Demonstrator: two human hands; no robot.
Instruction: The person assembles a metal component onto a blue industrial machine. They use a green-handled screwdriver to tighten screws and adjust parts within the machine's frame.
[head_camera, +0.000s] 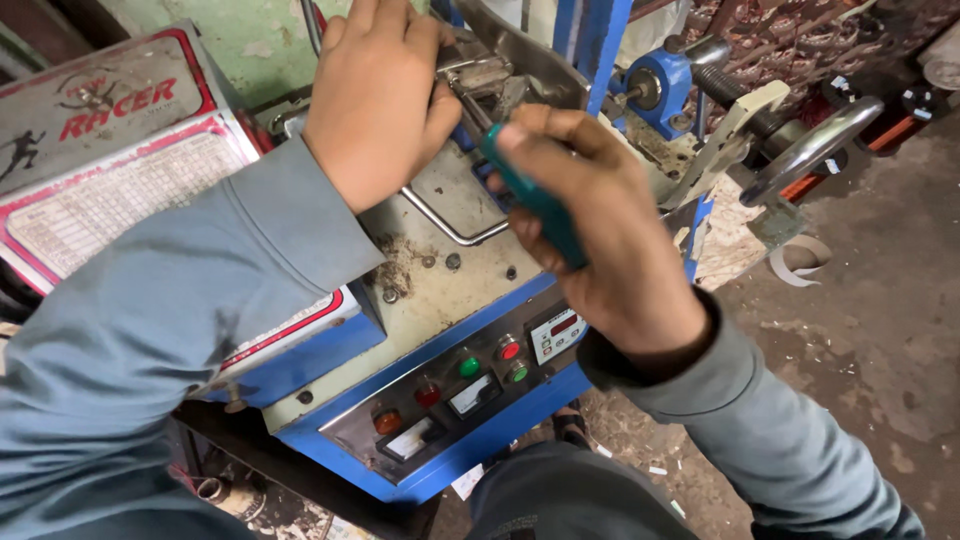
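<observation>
Two hands (375, 100), one teal screwdriver (535, 200)

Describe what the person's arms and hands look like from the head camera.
Both hands are bare: no gloves, rings or watch show on the left hand or the right hand. Both arms wear long grey-blue fabric sleeves. The left sleeve ends in a plain stitched cuff at the wrist; the right sleeve has a darker lining showing at its cuff.

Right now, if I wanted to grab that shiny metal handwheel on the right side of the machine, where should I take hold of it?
Grip the handwheel by its round chrome rim, on the near lower arc, coming from the open floor side on the right. The rim there is bare and tilted toward you, while the threaded shaft crowds its far side. This is a judgement from one view.
</observation>
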